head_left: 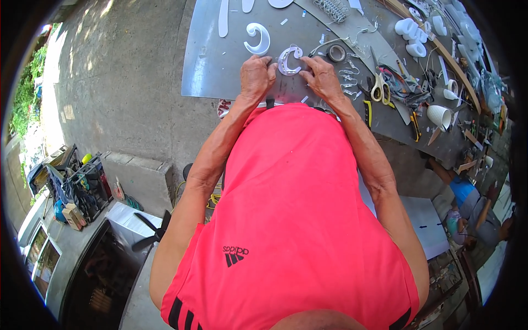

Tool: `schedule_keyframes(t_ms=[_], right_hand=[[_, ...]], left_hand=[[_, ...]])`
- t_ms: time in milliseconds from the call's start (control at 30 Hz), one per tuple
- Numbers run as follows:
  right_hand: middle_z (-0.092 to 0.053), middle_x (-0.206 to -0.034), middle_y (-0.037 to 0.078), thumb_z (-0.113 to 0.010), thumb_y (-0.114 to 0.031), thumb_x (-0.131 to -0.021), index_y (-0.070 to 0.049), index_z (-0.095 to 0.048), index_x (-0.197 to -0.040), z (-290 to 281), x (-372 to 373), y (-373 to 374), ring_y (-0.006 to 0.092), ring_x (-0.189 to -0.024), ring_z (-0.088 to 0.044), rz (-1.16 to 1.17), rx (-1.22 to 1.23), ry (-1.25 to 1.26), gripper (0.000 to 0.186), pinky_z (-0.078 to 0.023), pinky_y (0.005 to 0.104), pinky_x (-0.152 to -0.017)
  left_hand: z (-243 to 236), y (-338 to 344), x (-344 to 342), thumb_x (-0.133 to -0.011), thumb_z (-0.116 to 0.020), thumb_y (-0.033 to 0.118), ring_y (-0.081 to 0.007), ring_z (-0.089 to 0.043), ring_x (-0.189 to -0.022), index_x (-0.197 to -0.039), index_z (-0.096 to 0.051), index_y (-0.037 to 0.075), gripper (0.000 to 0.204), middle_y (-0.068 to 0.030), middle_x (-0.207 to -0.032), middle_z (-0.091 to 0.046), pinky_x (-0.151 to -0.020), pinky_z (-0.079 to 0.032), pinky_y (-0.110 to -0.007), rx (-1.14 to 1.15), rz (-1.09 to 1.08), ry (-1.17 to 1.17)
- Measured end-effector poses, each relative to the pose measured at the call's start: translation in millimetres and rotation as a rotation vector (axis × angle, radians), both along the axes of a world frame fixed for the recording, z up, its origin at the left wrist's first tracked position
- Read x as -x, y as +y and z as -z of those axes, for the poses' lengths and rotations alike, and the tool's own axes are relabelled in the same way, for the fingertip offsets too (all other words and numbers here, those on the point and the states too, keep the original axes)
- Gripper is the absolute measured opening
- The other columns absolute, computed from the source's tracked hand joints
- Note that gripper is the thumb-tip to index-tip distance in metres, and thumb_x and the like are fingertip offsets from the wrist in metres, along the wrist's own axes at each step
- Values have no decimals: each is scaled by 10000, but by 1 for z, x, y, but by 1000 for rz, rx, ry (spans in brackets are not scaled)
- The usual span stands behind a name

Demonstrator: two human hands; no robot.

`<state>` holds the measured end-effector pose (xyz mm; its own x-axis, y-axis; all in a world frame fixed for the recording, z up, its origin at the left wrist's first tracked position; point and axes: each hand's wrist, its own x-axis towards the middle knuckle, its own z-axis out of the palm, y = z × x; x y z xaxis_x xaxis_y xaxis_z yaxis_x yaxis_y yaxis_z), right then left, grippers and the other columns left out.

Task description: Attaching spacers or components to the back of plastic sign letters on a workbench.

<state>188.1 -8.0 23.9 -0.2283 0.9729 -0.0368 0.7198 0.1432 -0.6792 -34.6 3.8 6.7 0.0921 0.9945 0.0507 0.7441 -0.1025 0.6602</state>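
Observation:
A small curved, translucent white piece [289,60], hook-shaped with small light modules along its band, lies on the grey metal table [206,71] between my hands. My left hand [257,77] is closed beside it, fingers curled; whatever they may hold is hidden. On the piece's other side is my right hand [323,78], its thumb and forefinger apart near the rim, with nothing visible between them. Just beyond my left hand's fingers sits a solid white curved shape [264,39] of similar outline.
A roll of tape [336,53], strings of light modules [348,77], cream-handled scissors [380,88] and a yellow cutter knife [368,113] lie to the right. White foam-like pieces [411,32] are farther right. Another person [477,203] is at the far right.

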Motion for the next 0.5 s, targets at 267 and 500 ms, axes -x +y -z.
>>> schedule_keyframes(t_ms=[267, 500], right_hand=[[-631, -955, 139, -702, -141, -928, -37, -721, -1048, 15, 0, 1, 350, -874, -671, -110, -115, -44, 160, -539, 447, -768], [-597, -941, 136, -646, -121, -920, -35, -621, -910, 15, 0, 3, 344, -948, -651, -196, -192, -98, 91, -543, 459, -796]], left_hand=[[-5, -1, -21, -872, -791, 183, -269, -731, -776, -1071, -789, 41, 245, -151, -919, -752, -708, -560, -363, -37, -20, -183], [3, 8, -21, -874, -795, 154, -248, -724, -752, -1113, -774, 41, 266, -126, -884, -743, -687, -554, -344, -32, 16, -223]])
